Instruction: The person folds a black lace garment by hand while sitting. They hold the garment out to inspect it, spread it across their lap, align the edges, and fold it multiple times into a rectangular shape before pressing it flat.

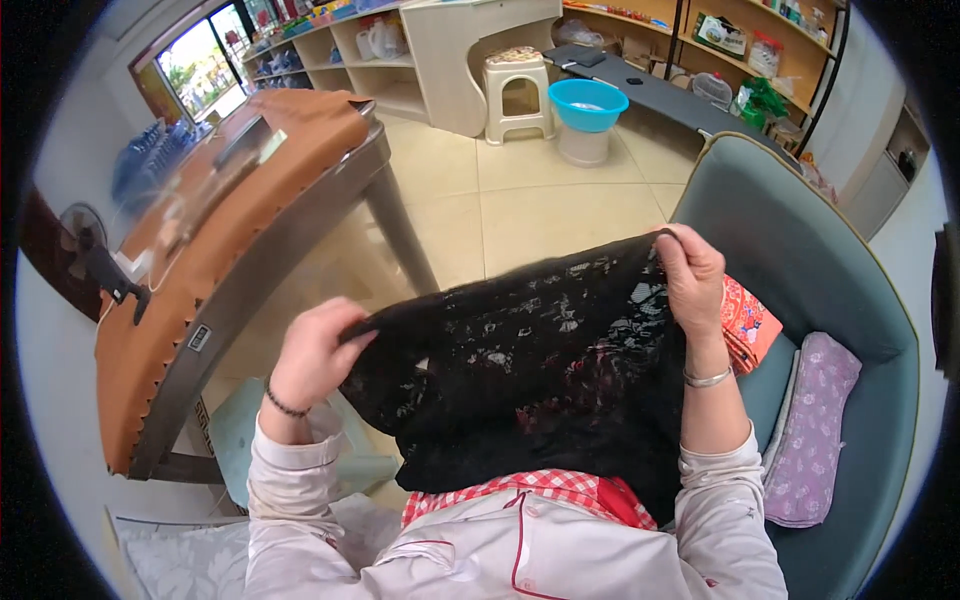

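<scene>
A black lace cloth [500,370] is stretched between my two hands, its upper edge pulled nearly taut and its lower part hanging over my lap. My left hand [322,352] pinches its left upper corner between thumb and fingers. At the right upper corner, my right hand [692,275] grips the edge, held higher than the left. Light patches show through the lace pattern. Under its lower edge a red and white checked fabric [470,492] lies on my lap. Whether the black cloth is a garment or a plain piece, I cannot tell.
To my right, a grey-green sofa [800,230] holds a folded purple floral cloth [815,430] and an orange patterned cloth [748,325]. A table with a brown cover [270,170] stands left, above a pale stool [240,440]. Ahead are a blue basin [588,108] and a white stool [517,95].
</scene>
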### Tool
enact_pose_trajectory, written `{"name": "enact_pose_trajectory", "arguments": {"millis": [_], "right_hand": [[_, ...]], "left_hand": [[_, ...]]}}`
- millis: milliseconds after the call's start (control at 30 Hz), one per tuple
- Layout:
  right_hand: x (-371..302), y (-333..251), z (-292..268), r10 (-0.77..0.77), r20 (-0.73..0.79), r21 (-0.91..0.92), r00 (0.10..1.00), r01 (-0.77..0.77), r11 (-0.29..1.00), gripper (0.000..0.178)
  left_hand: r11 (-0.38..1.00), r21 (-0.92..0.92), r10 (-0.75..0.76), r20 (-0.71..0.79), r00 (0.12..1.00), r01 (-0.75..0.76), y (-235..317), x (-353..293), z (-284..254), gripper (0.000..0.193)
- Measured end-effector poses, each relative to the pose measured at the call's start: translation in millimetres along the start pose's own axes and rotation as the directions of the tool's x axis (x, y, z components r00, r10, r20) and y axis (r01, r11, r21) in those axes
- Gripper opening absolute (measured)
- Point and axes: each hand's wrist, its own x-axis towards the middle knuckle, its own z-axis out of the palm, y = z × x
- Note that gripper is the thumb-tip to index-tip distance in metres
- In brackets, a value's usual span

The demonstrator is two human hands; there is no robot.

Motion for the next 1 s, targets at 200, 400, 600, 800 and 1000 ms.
{"name": "enact_pose_trajectory", "arguments": {"millis": [200, 400, 600, 800, 1000], "right_hand": [[12, -26, -6, -0.012, -0.044, 0.116, 0.999, 0.017, 0.993, 0.014], [41, -14, 25, 0.002, -0.037, -0.156, 0.999, -0.008, 0.988, 0.019], [14, 112, 98, 0.21, 0.191, -0.371, 0.959, -0.128, 0.92, 0.023], [-14, 157, 117, 0.247, 0.237, -0.528, 0.939, -0.089, 0.845, 0.017], [-11, 165, 117, 0.31, 0.215, -0.357, 0.926, -0.221, 0.908, 0.021]], "left_hand": [[0.641, -0.762, -0.254, -0.321, 0.912, -0.09, 26, -72, -37, 0.011], [0.799, -0.562, -0.35, -0.145, 0.925, 0.214, -17, -39, -26, 0.014], [0.701, -0.557, -0.582, -0.087, 0.809, 0.445, -156, -41, 107, 0.018], [0.612, -0.614, -0.664, -0.055, 0.746, 0.499, -159, -45, 179, 0.016], [0.759, -0.282, -0.613, -0.002, 0.79, 0.587, -161, -62, 194, 0.025]]}}
